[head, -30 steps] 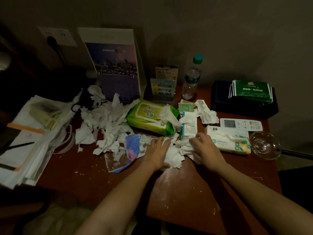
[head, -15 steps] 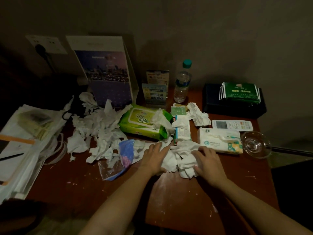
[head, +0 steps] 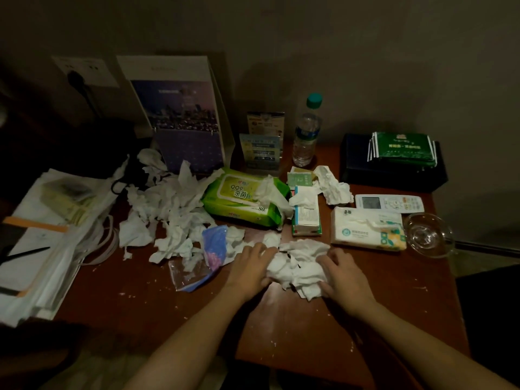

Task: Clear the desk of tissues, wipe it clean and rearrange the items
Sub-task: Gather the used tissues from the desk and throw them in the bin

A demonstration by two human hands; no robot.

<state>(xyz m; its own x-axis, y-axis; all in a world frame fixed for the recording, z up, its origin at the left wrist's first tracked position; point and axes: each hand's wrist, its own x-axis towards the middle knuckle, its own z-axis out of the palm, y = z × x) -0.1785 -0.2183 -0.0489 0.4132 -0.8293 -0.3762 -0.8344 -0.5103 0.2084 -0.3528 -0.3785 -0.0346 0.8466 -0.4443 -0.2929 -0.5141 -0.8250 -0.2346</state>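
Desk (head: 394, 291), reddish-brown wood, flecked with white scraps. Centre front: wad (head: 298, 266) of crumpled white tissues lying on the desk between both hands. Left hand (head: 249, 270) has its fingers fairly straight and pressed against the wad's left side, thumb touching its lower edge. Right hand (head: 342, 273) has its fingers curled into the wad's right side and grips it. Left of the hands: small blue-tinted plastic bag (head: 213, 243), partly under loose tissue, and beyond it a broad heap (head: 174, 209) of crumpled tissues reaching toward the calendar (head: 180, 114) that stands against the wall. Centre: green wipes pack (head: 242, 198) with one sheet pulled out of its top; just beside it on the right, stacked small boxes (head: 306, 218). Behind these are two upright cards (head: 261, 147), a clear bottle (head: 306, 133) with a teal cap, upright, and one more crumpled tissue (head: 333, 184). Right: white tissue pack (head: 368, 229), remote (head: 389, 203) behind it, glass bowl (head: 429, 235) near the desk's right edge. Far right corner: dark tray (head: 394, 178) carrying green packets (head: 402, 147). Far left: stack of papers (head: 42, 235) — a pen lies on it — and a wall socket (head: 84, 71) with a plug in it.
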